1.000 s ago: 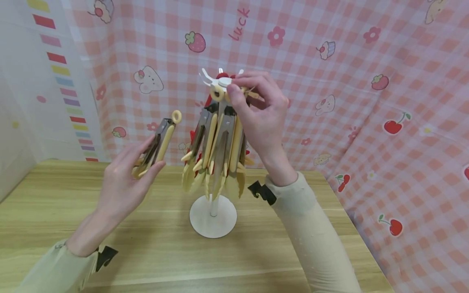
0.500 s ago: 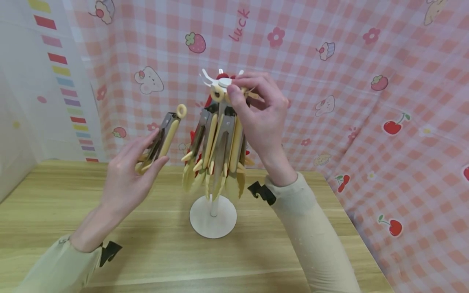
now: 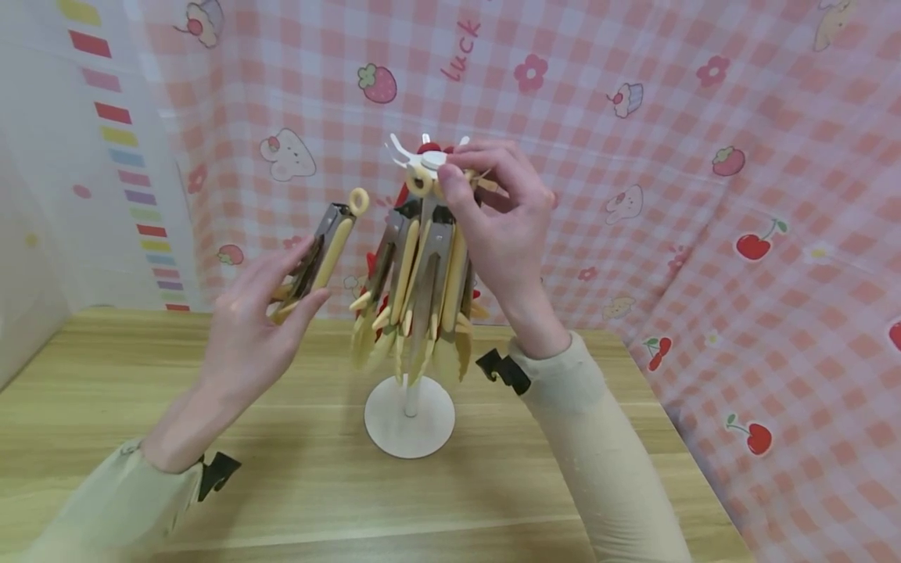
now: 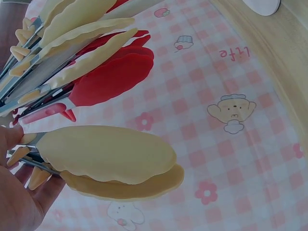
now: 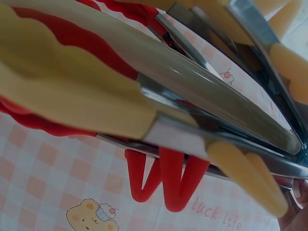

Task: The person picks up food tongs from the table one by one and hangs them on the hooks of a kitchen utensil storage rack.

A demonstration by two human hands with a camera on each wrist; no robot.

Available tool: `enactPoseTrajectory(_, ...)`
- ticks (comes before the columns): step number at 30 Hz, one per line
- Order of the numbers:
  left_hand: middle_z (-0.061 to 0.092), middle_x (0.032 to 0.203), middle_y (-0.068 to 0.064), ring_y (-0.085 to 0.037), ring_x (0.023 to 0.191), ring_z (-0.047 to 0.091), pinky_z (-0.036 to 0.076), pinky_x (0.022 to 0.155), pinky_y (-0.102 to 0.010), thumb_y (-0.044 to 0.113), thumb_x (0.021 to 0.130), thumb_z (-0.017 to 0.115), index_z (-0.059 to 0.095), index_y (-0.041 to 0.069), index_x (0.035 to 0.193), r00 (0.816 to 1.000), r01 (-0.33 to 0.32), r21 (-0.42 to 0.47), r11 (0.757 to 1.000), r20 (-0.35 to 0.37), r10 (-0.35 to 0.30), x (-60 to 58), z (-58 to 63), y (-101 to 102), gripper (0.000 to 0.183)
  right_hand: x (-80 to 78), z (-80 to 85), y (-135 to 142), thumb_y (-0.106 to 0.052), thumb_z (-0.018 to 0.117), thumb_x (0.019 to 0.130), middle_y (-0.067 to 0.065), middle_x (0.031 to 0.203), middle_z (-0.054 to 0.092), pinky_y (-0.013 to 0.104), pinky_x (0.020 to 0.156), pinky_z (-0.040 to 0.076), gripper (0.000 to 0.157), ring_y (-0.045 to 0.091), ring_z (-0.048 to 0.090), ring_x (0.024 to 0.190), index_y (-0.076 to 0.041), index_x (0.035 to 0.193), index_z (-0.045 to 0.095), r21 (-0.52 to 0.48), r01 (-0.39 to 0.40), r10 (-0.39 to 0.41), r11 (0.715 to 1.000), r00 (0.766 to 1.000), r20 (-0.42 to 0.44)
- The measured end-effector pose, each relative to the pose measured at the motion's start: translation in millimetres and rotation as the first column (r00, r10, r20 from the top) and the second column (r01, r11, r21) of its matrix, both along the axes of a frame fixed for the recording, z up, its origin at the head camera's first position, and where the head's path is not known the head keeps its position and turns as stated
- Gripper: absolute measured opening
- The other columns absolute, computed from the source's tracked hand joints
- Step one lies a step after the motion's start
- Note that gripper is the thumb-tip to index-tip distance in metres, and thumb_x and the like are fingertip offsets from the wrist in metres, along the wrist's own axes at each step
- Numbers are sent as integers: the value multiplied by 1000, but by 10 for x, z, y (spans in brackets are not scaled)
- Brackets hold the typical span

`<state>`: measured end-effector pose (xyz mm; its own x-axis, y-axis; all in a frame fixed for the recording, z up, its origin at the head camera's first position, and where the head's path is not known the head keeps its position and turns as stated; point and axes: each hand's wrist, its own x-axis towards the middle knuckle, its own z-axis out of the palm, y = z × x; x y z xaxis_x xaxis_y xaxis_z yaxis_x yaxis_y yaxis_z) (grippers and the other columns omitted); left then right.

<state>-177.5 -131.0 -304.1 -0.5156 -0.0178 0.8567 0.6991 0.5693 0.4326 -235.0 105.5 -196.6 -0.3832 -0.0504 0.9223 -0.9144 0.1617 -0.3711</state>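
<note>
My left hand [image 3: 253,336] grips a pair of cream-and-steel kitchen tongs [image 3: 331,250] by its lower part, with its ring pull tilted up toward the rack. In the left wrist view their cream scalloped heads [image 4: 110,154] point away from the fingers. My right hand [image 3: 510,211] pinches the top of a white stand [image 3: 410,418] beside its round cap; the fingers partly hide the hooks there. Several cream tongs [image 3: 454,274] hang by their rings from the stand, heads down. Red tongs [image 4: 113,77] hang behind them.
The stand's round base sits on a wood-grain table [image 3: 338,500]. A pink checked cloth [image 3: 317,102] hangs behind and to the right. White hooks [image 3: 397,148] stick up at the stand's top left.
My left hand has moved up and to the right, bringing the tongs closer to the stand. The right hand stays in place at the top.
</note>
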Motion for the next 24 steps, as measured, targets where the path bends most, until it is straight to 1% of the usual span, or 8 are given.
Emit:
enactPoseTrajectory(3,72,131,-21,-34,103,72,44,85,2,-7,84,82,63,6,144,1000,1,-4,1000,4,-1,-9,33,20,64,1,-3,8,-18,68,94,27,110,70,26,75,65,30,4,69,88,11,100,72,-1,4,-4,1000,1000,1)
enactPoseTrajectory(7,73,126,-21,-35,100,72,44,86,3,-6,86,81,63,7,144,1000,1,-2,1000,1,-1,-15,80,46,62,2,-6,11,-20,68,94,27,111,70,27,75,65,32,4,69,89,11,101,72,-2,8,-8,1000,1000,3)
enactPoseTrajectory(11,74,119,-21,-35,97,72,44,86,3,-6,86,81,63,7,144,1000,4,3,1000,-8,-4,-14,112,62,62,1,-9,9,-21,68,94,27,111,70,27,76,65,33,3,69,89,11,101,72,3,13,-13,1000,1000,2)
enactPoseTrajectory(16,73,116,-21,-34,96,73,44,85,4,-5,87,81,63,7,144,1000,9,5,1000,-12,-9,-19,143,75,61,0,-11,8,-22,68,94,26,111,71,28,77,66,33,3,70,90,10,101,72,6,22,-22,1000,1000,3)
enactPoseTrajectory(24,74,119,-21,-36,99,73,44,85,3,-4,89,79,63,6,143,1000,12,5,1000,-17,-12,-24,219,97,58,-2,-8,-1,-22,68,93,26,111,71,28,77,66,33,4,69,89,10,101,72,1,21,-21,1000,1000,3)
